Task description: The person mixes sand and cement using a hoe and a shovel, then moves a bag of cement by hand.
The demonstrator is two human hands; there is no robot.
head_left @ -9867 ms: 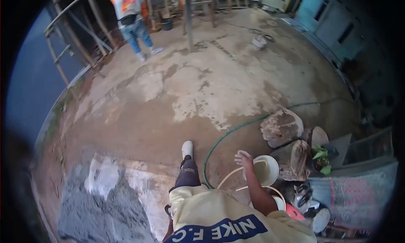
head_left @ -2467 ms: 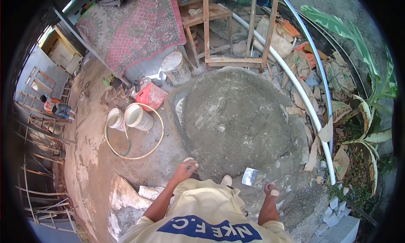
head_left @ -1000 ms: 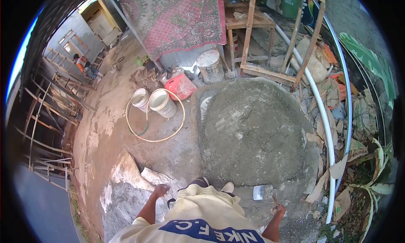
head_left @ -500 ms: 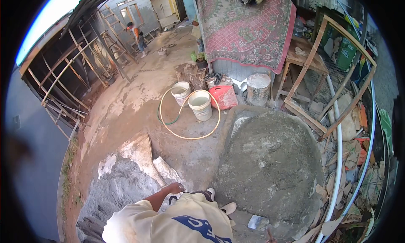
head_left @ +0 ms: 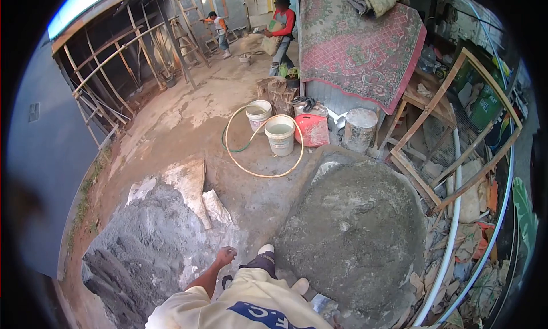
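Compared w/ half a sec. ago, the view is swung further left: more of the grey sand heap [head_left: 142, 249] is shown, and a second person in a red top [head_left: 281, 35] is now seen by the hanging rug [head_left: 359, 43]. The left hand [head_left: 226, 255] is held out over the sand's edge, fingers curled loosely, nothing gripped. The right hand is cut off at the bottom edge; only the shovel blade [head_left: 323, 304] is seen there, so its grip can't be told. The blade lies at the near rim of the mortar mound [head_left: 357, 232], well apart from the left hand. Two buckets [head_left: 280, 134] and a hose loop [head_left: 240, 163] are set beyond, approx. between sand and mound.
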